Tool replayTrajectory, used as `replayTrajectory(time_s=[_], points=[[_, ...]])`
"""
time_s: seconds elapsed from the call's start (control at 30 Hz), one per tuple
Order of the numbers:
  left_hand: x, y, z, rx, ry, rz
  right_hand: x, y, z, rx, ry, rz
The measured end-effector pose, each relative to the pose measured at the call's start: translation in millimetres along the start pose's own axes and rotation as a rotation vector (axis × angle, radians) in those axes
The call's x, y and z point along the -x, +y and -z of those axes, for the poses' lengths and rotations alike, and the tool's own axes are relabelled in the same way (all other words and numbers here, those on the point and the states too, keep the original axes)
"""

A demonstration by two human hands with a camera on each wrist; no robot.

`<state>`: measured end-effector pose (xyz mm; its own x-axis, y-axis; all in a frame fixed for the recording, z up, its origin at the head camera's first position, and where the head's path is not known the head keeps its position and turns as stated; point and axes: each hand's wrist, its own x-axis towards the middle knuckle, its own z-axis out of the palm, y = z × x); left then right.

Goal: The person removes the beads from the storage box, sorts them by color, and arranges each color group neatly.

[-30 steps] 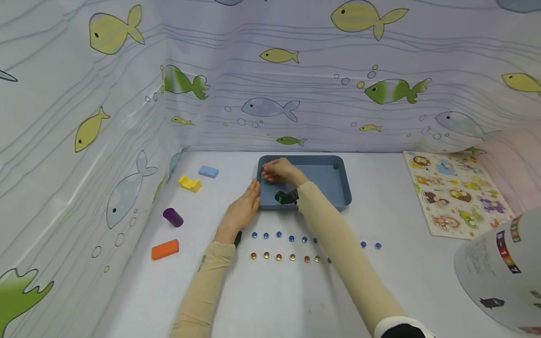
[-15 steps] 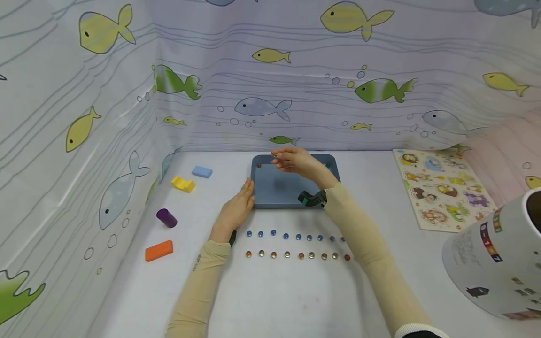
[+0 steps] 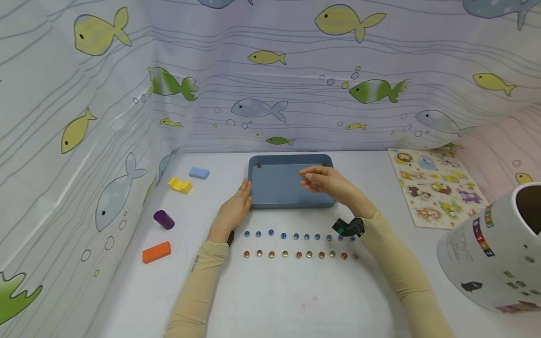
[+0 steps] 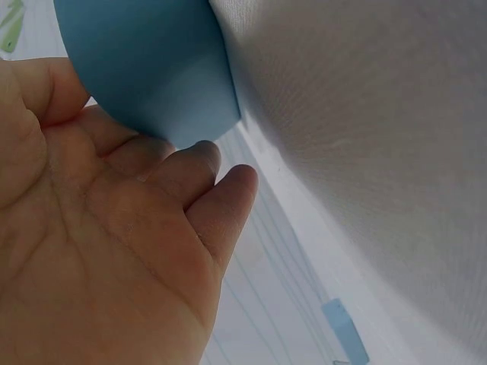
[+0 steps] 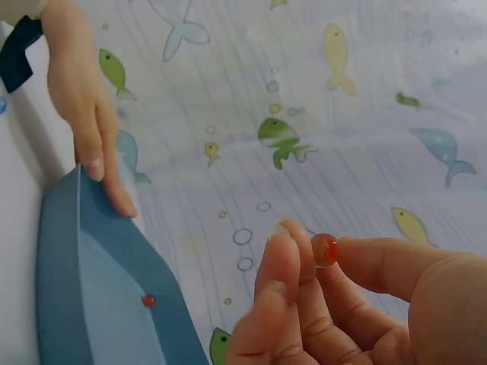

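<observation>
A grey-blue tray (image 3: 291,205) lies at the back of the white table. My left hand (image 3: 233,210) rests with straight fingers against its left side; in the left wrist view the fingertips touch the tray wall (image 4: 152,68). Above the tray's right part, my right hand (image 3: 331,184) pinches a small orange-red glass marble (image 5: 325,250) between thumb and fingertips. A red marble (image 3: 259,165) sits in the tray's back left corner. Nearer to me are a row of blue marbles (image 3: 283,235) and a row of orange and yellowish marbles (image 3: 285,254).
Left of the tray lie a blue block (image 3: 199,173), a yellow notched block (image 3: 180,185), a purple cylinder (image 3: 164,219) and an orange block (image 3: 156,252). At right are an animal picture board (image 3: 437,188) and a large white container (image 3: 482,263). A fish-print curtain (image 3: 253,84) hangs behind.
My right hand has moved rightward from the tray's back left corner, where the red marble now shows. The left hand stays at the tray's side. The view has shifted slightly.
</observation>
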<state>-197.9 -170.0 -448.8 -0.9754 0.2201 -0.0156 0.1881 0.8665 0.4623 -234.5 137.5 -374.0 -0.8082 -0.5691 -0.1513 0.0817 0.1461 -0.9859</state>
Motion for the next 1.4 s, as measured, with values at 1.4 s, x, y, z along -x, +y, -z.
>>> replayTrajectory(time_s=[1.4], points=[[-1.8,-0.4,-0.7,0.016,-0.011,0.002,179,122,31,0.197,0.099,-0.313]])
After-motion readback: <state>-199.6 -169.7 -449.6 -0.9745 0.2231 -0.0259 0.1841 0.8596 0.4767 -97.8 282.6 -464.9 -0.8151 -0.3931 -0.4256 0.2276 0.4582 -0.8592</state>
